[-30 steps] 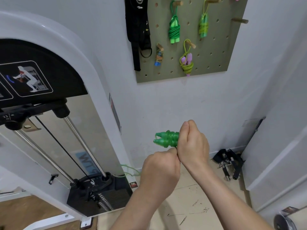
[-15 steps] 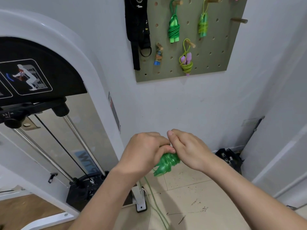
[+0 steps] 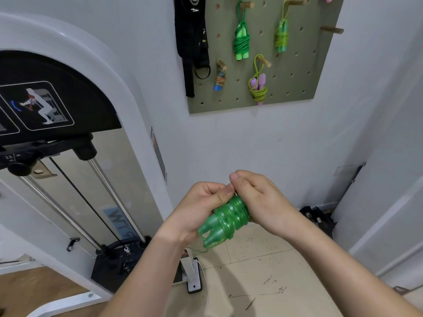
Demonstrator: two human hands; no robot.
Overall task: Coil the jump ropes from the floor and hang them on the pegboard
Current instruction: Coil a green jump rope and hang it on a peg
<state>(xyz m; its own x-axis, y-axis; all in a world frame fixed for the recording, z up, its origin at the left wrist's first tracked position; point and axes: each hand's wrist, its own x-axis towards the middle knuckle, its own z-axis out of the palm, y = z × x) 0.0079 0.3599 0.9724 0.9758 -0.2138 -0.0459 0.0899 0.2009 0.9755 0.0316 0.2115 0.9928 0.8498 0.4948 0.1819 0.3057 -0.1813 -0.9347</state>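
Note:
A translucent green jump rope (image 3: 225,221) is wound into a tight bundle around its two handles, whose ends point down and left. My left hand (image 3: 201,209) holds the bundle from the left, thumb near its top. My right hand (image 3: 258,200) grips it from the right, thumb and fingers pinching at the upper end of the coil. Above on the wall hangs the olive pegboard (image 3: 304,72) with several coiled ropes on wooden pegs, among them a green rope (image 3: 241,42), a light green rope (image 3: 282,37) and a purple-handled rope (image 3: 258,85). One peg (image 3: 333,30) at the right is bare.
A white cable exercise machine (image 3: 68,156) fills the left side, its black weight stack base (image 3: 114,264) on the floor. Black straps (image 3: 192,42) hang beside the pegboard. A black object (image 3: 318,218) lies in the floor corner. A white wall panel (image 3: 389,213) stands right.
Both hands dropped lower with the bundle and turned it, so its handle ends now point down-left. The loose rope that trailed to the floor half a second ago is nearly all wound in.

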